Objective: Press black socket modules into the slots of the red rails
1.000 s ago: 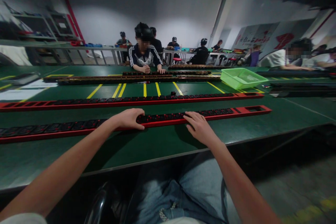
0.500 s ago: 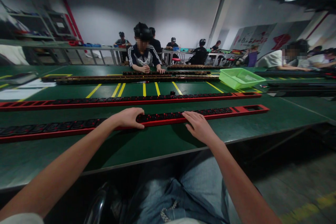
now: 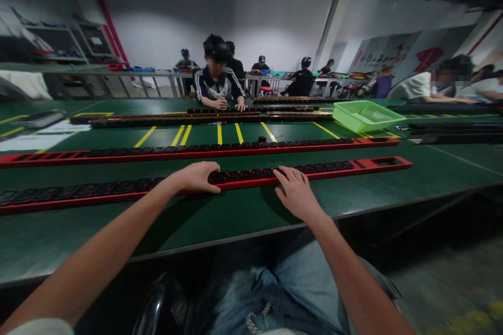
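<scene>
A long red strip point(image 3: 353, 165) filled with black sockets lies across the green table point(image 3: 236, 214) just in front of me. My left hand point(image 3: 196, 177) rests on it near the middle, fingers curled over its near edge. My right hand point(image 3: 295, 192) lies a little to the right, fingers spread and their tips on the sockets. A second red strip point(image 3: 196, 151) of the same kind lies parallel behind the first.
A green plastic basket point(image 3: 361, 116) stands at the back right. Darker strips point(image 3: 196, 118) lie further back, where a person in a dark jacket point(image 3: 217, 86) works opposite me. More people sit at the right and at far tables. Papers point(image 3: 35, 138) lie at the left.
Both hands stay on the near red strip in almost the same place. The view has shifted slightly; nothing has been picked up or let go.
</scene>
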